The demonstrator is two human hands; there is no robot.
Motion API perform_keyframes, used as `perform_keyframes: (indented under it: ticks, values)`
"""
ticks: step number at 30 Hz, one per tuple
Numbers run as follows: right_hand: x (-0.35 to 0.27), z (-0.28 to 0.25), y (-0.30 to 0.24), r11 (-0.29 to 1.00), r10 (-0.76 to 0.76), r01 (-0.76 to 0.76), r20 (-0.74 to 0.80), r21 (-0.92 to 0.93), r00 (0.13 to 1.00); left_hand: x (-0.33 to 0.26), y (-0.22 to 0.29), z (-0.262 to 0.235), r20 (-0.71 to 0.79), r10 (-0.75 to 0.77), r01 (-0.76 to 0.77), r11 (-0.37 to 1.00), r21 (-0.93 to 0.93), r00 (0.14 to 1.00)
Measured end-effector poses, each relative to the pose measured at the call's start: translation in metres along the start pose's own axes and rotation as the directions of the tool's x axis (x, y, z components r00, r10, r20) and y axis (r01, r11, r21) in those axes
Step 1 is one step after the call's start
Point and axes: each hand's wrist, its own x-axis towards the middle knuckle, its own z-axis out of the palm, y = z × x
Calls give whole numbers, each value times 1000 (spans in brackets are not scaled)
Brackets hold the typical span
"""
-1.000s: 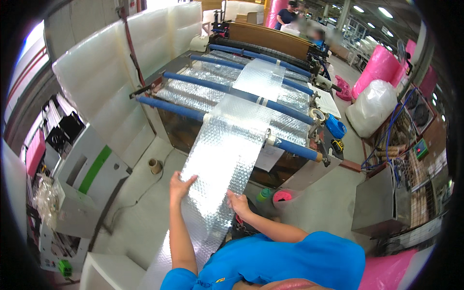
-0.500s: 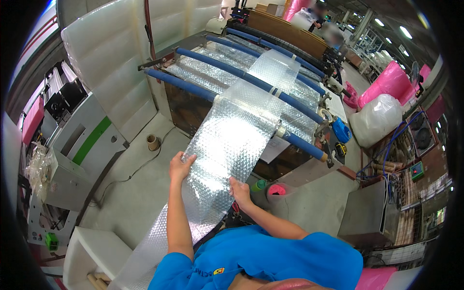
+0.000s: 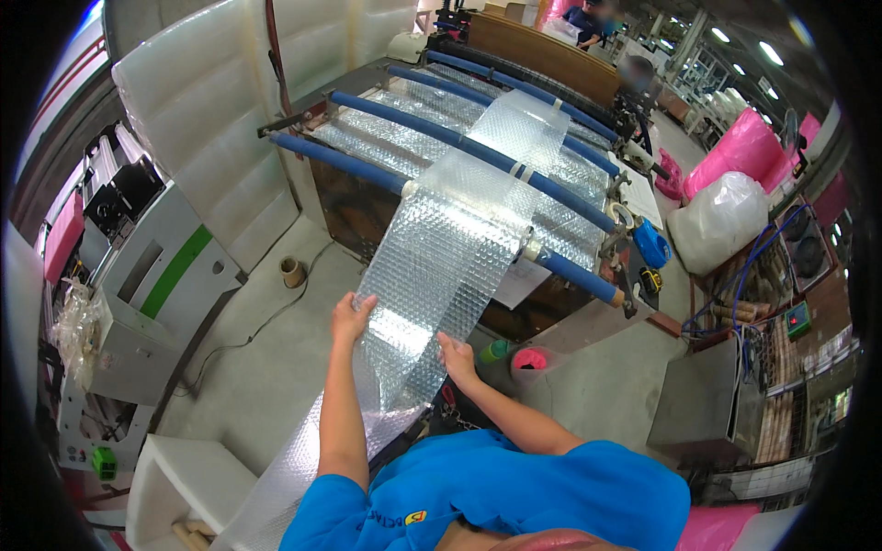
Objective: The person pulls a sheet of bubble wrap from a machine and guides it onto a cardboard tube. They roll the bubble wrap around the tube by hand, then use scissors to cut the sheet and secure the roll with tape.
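A long strip of clear, shiny bubble wrap (image 3: 447, 248) comes over the nearest blue roller (image 3: 574, 277) and slopes down toward me. My left hand (image 3: 351, 319) is closed on its left edge, thumb on top. On the opposite edge, lower down, my right hand (image 3: 456, 358) pinches the film between thumb and fingers. Between and below my hands the wrap creases, then its lower length (image 3: 303, 450) trails past my left forearm to the lower left. The fingers under the film are hidden.
Behind the front roller, more blue rollers (image 3: 464, 142) span a bench covered with bubble wrap. A grey machine with a green stripe (image 3: 176, 266) stands left. A cardboard core (image 3: 292, 270) and a cable lie on the floor. A metal cabinet (image 3: 703, 399) is at right; another person (image 3: 585, 26) is far back.
Both hands keep their grip and have barely moved. The wrap between them is now more creased, with its glare shifted lower. A person at the back shows more fully.
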Motion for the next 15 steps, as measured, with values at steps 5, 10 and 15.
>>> perform_keyframes:
  ticks: [5,10,15]
  values:
    - [2,-2,9,999,-35,35,0,-1,999,0,-1,-1,163,1,25,987,-159,987]
    - [6,-3,12,999,-34,34,-2,-11,999,6,-14,12,95,28,-16,991,-132,995]
    - [7,-3,5,1000,1,-3,-43,-31,999,0,-2,9,82,-1,1,1000,1,997]
